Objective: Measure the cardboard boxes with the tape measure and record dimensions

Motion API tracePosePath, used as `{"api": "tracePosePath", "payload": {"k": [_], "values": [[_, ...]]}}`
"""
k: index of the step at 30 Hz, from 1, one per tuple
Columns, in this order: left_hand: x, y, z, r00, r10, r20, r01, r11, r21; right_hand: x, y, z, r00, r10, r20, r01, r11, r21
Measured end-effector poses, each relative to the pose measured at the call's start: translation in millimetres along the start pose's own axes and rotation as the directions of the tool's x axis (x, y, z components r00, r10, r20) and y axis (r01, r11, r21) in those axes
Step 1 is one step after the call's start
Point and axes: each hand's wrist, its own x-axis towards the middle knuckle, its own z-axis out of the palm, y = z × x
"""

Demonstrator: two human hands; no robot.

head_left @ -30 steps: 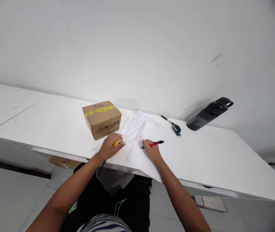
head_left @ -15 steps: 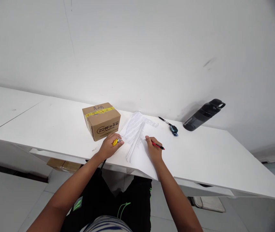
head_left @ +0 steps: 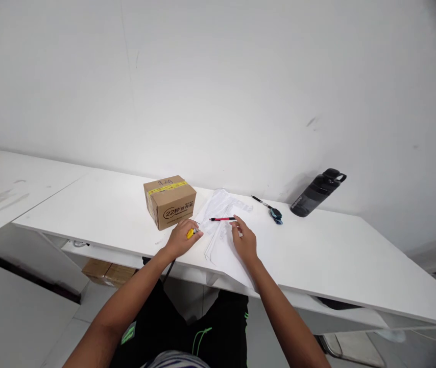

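Observation:
My left hand (head_left: 182, 238) is closed around a small yellow object (head_left: 190, 233) with a greyish end; its kind is mostly hidden by my fingers. That hand rests by the table's front edge, just before a taped cardboard box (head_left: 175, 205). A red and black pen (head_left: 223, 219) lies across the papers (head_left: 237, 260), its right end at the fingertips of my right hand (head_left: 245, 239). The thumb and fingers of this hand are apart over the sheets. Printed or written lines cover the far sheets, and the nearest page is mostly white and overhangs the front edge.
Right of the papers lie a black pen (head_left: 261, 202) and a dark watch-like object (head_left: 275, 214). A dark bottle (head_left: 315, 194) stands by the wall. Brown boxes (head_left: 106, 272) sit below the white table (head_left: 336, 255).
My right hand has let go of the red and black pen, which now lies crosswise on the papers. The left hand keeps its grip on the yellow object. The camera view has shifted.

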Motion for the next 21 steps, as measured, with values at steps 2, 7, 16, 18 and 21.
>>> {"api": "tracePosePath", "payload": {"k": [2,7,16,18,21], "values": [[-7,13,-2.5,0.998,0.050,-0.026,-0.050,0.999,-0.015,-20,-25,4,0.998,0.032,0.052,-0.042,0.977,0.208],[-23,61,-9.8,0.914,0.377,-0.151,-0.397,0.909,-0.128,-82,-89,15,0.791,0.107,0.602,-0.567,0.497,0.657],[-33,106,-54.8,0.925,0.323,0.199,-0.339,0.939,0.051,-119,-110,14,0.715,0.132,0.687,-0.693,0.003,0.721],[-28,103,-71.5,0.934,0.268,0.237,-0.255,0.963,-0.086,-122,-104,13,0.737,0.117,0.666,-0.661,-0.082,0.746],[-7,87,-99.1,0.963,0.200,0.180,-0.146,0.950,-0.275,-124,-97,9,0.749,0.112,0.653,-0.625,-0.207,0.753]]}}
